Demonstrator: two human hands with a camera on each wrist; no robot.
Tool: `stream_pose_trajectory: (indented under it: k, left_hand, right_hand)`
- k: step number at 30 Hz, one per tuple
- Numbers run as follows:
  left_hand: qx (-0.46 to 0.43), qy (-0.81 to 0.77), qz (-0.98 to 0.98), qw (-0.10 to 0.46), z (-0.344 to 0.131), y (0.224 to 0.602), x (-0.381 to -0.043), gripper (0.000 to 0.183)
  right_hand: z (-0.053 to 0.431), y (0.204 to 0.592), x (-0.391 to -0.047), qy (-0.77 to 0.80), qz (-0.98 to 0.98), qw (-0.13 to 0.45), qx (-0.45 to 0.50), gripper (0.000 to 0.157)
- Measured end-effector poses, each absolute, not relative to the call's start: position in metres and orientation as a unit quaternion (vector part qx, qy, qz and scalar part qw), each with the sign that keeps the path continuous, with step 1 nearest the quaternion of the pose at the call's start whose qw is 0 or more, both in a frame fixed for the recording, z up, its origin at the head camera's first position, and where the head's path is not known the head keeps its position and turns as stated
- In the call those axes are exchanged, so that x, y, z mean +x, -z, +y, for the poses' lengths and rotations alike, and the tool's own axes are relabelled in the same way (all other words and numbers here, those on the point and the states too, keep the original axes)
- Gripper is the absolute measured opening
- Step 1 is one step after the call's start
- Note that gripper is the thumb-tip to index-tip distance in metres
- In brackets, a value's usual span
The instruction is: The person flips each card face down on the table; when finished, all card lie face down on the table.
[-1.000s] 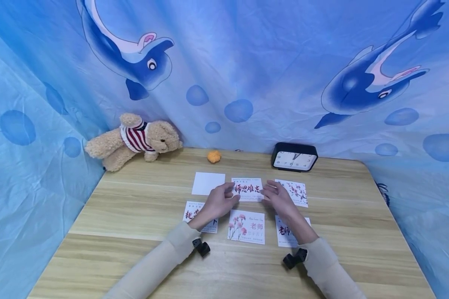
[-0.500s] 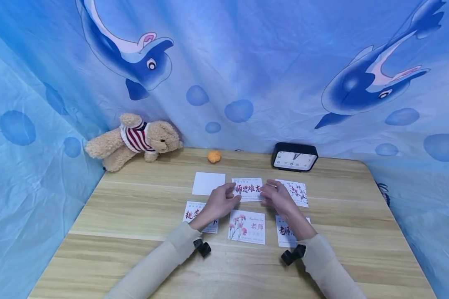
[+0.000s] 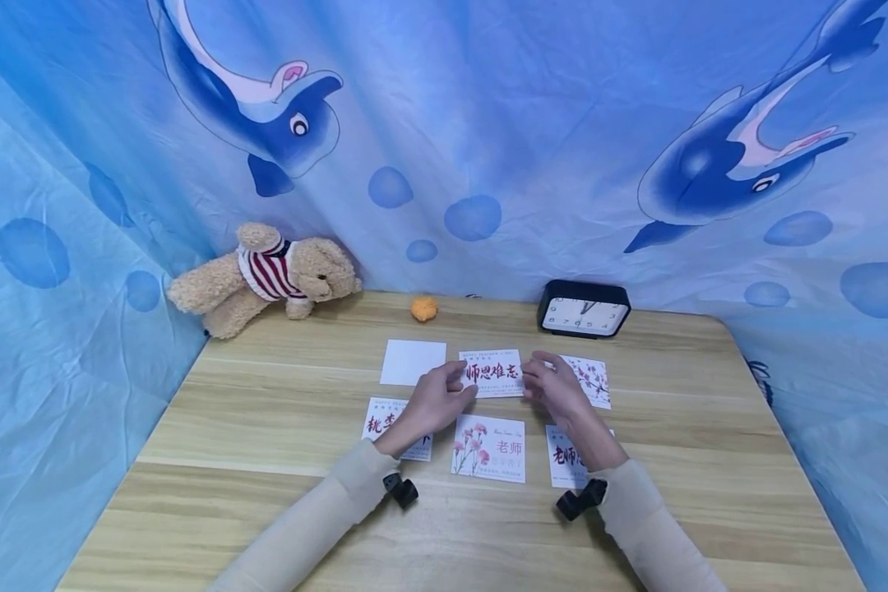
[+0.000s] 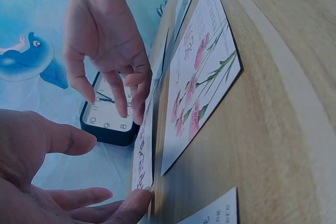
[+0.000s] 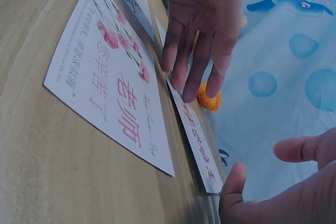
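A white card with red Chinese characters [image 3: 492, 372] lies flat in the middle of the back row. My left hand [image 3: 438, 400] is at its left side and a fingertip appears to touch the edge in the left wrist view. My right hand [image 3: 562, 395] is at the card's right side, its fingertips close to the edge; exact contact is hard to tell. Both hands have relaxed, partly straight fingers, with no card gripped. Nearer, between the forearms, lies a carnation card [image 3: 488, 448]. My right hand partly covers a blossom card [image 3: 595, 382].
A plain white card [image 3: 412, 362] lies back left. Two red-lettered cards, one front left [image 3: 383, 418] and one front right [image 3: 565, 462], are partly under the arms. Along the back sit a teddy bear [image 3: 270, 275], an orange ball [image 3: 424, 309] and a black clock [image 3: 585, 309].
My right hand has shifted slightly to the right and now hides more of the blossom card. My left hand stays nearly still, and the cards keep almost the same layout.
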State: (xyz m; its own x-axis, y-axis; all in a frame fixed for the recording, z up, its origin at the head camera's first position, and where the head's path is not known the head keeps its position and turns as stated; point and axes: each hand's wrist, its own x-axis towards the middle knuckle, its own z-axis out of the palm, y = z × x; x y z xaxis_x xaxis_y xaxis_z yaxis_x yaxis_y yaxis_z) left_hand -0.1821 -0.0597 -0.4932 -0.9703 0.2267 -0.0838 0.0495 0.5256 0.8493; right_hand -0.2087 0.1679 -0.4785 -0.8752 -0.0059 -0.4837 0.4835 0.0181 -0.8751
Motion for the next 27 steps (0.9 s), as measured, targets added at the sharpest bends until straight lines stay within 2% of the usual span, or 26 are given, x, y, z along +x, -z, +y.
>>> stream_pose_trajectory:
  k: [18, 27]
  left_hand:
    - [0.098, -0.462, 0.878, 0.08, -0.057, 0.487, -0.18, 0.056]
    - [0.103, -0.451, 0.882, 0.09, -0.051, 0.482, -0.177, 0.059]
  right_hand:
    - [0.167, 0.463, -0.208, 0.694, 0.684, 0.167, 0.148, 0.069]
    - [0.159, 0.455, -0.203, 0.691, 0.698, 0.166, 0.088, 0.057]
